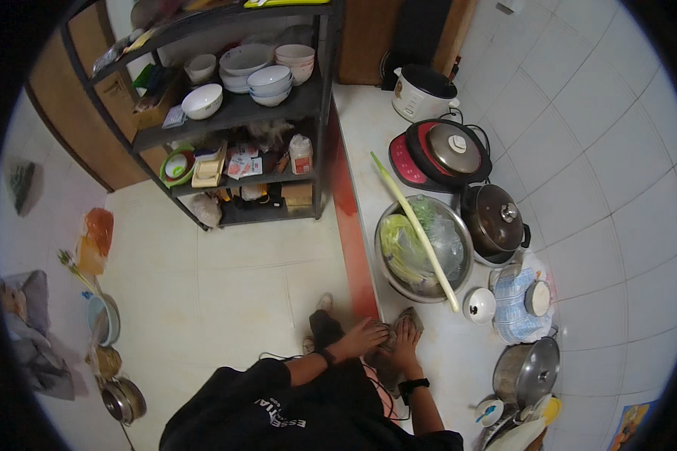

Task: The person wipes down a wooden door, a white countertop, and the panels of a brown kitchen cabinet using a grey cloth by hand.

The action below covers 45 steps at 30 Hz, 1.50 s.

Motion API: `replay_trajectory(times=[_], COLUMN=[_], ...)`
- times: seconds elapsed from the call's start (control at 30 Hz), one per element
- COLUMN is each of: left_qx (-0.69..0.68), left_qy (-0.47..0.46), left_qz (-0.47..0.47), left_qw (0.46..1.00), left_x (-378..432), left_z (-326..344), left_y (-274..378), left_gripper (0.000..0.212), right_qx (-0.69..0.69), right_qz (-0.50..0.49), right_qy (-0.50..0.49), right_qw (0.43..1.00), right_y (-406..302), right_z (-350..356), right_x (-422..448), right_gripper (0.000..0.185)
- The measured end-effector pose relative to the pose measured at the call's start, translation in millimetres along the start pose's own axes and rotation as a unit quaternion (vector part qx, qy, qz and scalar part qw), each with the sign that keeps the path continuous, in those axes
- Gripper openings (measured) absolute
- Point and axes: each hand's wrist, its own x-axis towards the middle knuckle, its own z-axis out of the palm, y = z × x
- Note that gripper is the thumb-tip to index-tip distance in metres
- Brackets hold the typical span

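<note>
A grey-brown cloth (pixel 413 317) lies at the front edge of the white countertop (pixel 445 361), bunched up and partly covered by my hands. My left hand (pixel 370 336) reaches in from the left, its fingers curled over the cloth's near part at the edge. Beside it, my right hand (pixel 406 344) presses on the cloth with its fingers stretched over it; a black watch is on that wrist. Farther along the counter stands a steel basin (pixel 382 265) with bagged green vegetables (pixel 401 239). One long pale green stalk (pixel 414 220) rests across its rim.
A white bowl (pixel 479 306) with something dark inside stands right of the basin. Along the tiled wall are a rice cooker (pixel 414 104), an induction cooker (pixel 404 163), a lidded pot (pixel 493 217) and a large steel pot (pixel 522 372). Left stands a dark shelf rack (pixel 231 121) with bowls.
</note>
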Motion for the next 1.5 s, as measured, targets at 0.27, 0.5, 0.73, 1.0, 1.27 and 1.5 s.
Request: replay_trajectory(times=[0.27,0.5,0.73,1.0,1.27,1.5], left_qx=[-0.005,-0.135,-0.273,-0.63,-0.596,-0.556], left_qy=[-0.104,-0.164,-0.245,-0.247,-0.462,-0.461], left_qz=[0.01,-0.05,-0.243,-0.166,-0.055,-0.126], left_qw=[0.995,0.976,0.898,0.717,0.654,0.68], left_x=[-3.6,-29.6,1.1,109.6,165.1,217.0], left_z=[-28.5,-67.0,-104.1,-144.0,-145.1,-138.8], left_y=[-106.1,-221.1,-308.0,-307.4,-325.3,-366.5], left_gripper=[0.047,0.053,0.042,0.059,0.056,0.048], right_qx=[-0.1,0.099,0.349,0.264,0.246,0.4], right_qz=[-0.052,0.037,0.08,0.198,0.269,0.412], right_qy=[0.036,0.053,0.002,0.014,0.103,0.224], right_qw=[0.993,0.993,0.934,0.944,0.925,0.788], right_y=[-35.7,-53.8,-47.6,-62.6,-75.5,-106.5], right_z=[-3.2,20.1,28.8,53.0,71.6,15.6], right_x=[84.2,115.4,131.1,108.7,122.2,160.6], right_gripper=[0.06,0.032,0.045,0.038,0.031,0.031])
